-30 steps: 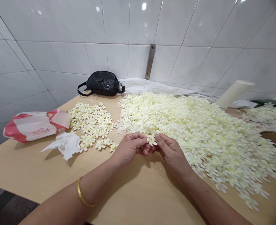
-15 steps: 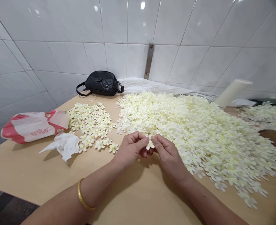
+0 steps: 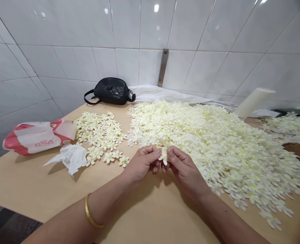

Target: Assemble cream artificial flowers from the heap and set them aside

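My left hand (image 3: 143, 163) and right hand (image 3: 186, 173) meet above the tabletop, with their fingertips pinching one small cream artificial flower (image 3: 164, 156) between them. The flower appears edge-on or folded, and my fingers hide part of it. A large heap of loose cream flowers (image 3: 203, 145) spreads just beyond my right hand. To the left of my left hand lies a smaller spread of the same flowers (image 3: 99, 137). A gold bangle (image 3: 90, 211) circles my left wrist.
The light wooden table (image 3: 50, 184) meets white tiled walls at the back and left. A black quilted bag (image 3: 111, 91) stands at the back. There is a red-and-white plastic packet (image 3: 39, 137), crumpled tissue (image 3: 72, 158), a cream roll (image 3: 254, 102) and more flowers (image 3: 287, 128) at far right.
The flower has turned between my fingertips and now shows more edge-on. My hands have drawn slightly closer together around it. The heaps stay in place.
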`<state>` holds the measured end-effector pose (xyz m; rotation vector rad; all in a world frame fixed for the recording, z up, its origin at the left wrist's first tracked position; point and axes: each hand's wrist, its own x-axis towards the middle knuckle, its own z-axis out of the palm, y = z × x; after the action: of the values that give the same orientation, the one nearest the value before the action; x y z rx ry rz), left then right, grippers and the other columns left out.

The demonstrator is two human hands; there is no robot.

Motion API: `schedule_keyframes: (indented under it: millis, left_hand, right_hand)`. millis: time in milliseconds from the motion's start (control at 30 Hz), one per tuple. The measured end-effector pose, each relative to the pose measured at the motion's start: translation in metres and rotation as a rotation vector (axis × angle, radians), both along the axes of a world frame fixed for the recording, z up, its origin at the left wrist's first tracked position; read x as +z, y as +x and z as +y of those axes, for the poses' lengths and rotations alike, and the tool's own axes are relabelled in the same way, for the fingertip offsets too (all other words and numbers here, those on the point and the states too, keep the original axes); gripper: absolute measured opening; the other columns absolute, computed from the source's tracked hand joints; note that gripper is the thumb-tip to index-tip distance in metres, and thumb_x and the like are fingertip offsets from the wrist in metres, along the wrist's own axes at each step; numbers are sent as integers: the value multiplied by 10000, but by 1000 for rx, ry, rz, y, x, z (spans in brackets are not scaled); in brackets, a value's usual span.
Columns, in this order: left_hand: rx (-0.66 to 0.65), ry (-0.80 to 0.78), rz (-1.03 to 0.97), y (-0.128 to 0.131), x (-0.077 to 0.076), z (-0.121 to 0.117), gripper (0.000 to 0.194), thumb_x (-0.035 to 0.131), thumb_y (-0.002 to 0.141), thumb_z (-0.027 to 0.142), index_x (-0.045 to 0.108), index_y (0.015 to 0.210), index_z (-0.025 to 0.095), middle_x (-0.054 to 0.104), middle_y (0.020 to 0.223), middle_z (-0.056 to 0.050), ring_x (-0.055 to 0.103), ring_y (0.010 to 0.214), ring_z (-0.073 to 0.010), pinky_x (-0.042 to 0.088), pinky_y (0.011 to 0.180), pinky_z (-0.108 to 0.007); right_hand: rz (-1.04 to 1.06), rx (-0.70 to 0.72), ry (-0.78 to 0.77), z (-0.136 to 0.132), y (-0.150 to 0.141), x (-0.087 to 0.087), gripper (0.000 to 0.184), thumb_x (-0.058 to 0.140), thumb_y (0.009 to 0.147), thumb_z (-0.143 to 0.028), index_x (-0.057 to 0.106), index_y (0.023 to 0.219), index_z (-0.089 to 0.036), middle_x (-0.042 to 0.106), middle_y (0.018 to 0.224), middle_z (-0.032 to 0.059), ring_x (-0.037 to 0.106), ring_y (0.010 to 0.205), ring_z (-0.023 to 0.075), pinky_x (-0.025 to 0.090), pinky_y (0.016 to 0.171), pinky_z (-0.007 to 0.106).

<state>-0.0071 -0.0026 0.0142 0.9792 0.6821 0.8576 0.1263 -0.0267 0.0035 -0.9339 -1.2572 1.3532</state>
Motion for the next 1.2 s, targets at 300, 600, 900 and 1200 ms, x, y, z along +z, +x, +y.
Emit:
schedule_keyframes:
  millis: [300,600,900,1200]
  left_hand:
    - [90,171,198,-1,1,2,291,523,737,414,455,625,154,470,490,26,416,400,-63,344,411,-199]
    - [54,172,197,-2,-1,-1,187,584,704,286,470,643,151,490,476,34,435,422,-64,376,455,-203]
    - [-61,82,192,3,-1,-1,252,553,726,352,507,607,135,514,541,5,442,433,-58,342,462,-199]
    - [181,-1,199,-1,-4,4,204,639,641,253,520,531,128,468,436,13,422,419,-64,304,448,-201]
  right_hand:
    - [-267,-173,120,1,0,3,289,425,839,-377,448,627,-181,468,551,-32,451,520,93,368,502,210]
    - [-280,-185,104,3,2,3,236,459,822,-342,486,658,-174,475,574,-28,461,563,97,364,545,210]
    - [-295,-226,144,4,3,2,185,467,812,-325,492,697,-181,472,557,-40,447,526,93,370,514,208]
    - [-716,-330,581,2,2,-2,140,430,810,-169,551,881,-165,551,818,45,515,764,147,411,676,259]
